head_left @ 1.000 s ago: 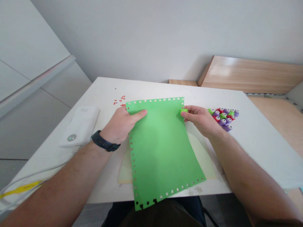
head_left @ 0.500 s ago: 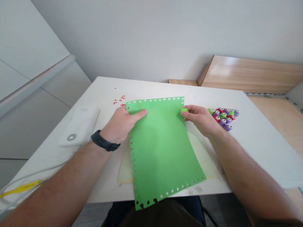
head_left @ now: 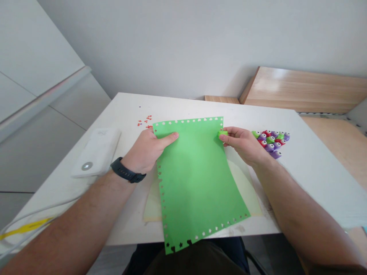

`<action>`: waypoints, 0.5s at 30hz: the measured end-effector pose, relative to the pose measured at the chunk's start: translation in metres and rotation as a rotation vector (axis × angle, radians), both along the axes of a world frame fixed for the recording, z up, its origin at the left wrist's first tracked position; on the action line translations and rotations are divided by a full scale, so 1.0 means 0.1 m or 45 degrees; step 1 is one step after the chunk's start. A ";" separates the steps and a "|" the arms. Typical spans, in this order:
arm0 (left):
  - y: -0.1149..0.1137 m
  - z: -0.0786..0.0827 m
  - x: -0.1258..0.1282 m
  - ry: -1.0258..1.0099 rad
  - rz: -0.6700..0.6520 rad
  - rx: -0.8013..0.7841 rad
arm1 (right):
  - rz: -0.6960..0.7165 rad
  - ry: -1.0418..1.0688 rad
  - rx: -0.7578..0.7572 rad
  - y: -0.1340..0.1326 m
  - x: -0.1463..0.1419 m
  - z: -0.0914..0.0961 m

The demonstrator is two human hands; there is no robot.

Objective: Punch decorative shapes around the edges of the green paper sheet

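A green paper sheet with small punched shapes along its edges lies on the table, tilted slightly, its lower end past the table's near edge. My left hand grips its upper left part, thumb on top. My right hand holds a small green craft punch on the sheet's upper right corner. A pale yellow sheet lies partly hidden beneath the green one.
Several coloured craft punches stand grouped right of my right hand. Red paper cut-outs lie beyond the sheet on the white table. A white power bank and a cable lie at left.
The lower end of the green sheet has shifted very slightly to the right. Both hands stay almost where they were, and the punch remains at the corner.
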State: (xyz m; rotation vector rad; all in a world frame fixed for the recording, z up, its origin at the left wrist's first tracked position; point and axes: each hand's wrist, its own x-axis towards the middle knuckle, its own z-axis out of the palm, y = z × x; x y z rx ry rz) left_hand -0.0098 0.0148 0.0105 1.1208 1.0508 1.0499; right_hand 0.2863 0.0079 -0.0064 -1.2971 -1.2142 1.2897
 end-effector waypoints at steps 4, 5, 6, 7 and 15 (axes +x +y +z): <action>0.00 0.01 0.00 0.004 0.010 -0.001 | 0.019 0.016 0.014 0.01 0.01 -0.01; -0.01 0.02 0.00 0.006 0.014 -0.012 | 0.017 0.021 0.013 0.01 0.01 -0.02; -0.01 0.02 0.00 0.008 0.020 -0.020 | 0.013 0.023 0.010 0.01 0.01 -0.02; -0.01 0.02 0.00 0.009 0.026 -0.023 | 0.009 0.024 0.009 0.01 0.01 -0.02; 0.01 -0.02 -0.01 0.008 -0.011 -0.007 | 0.017 0.036 0.032 0.01 0.01 -0.01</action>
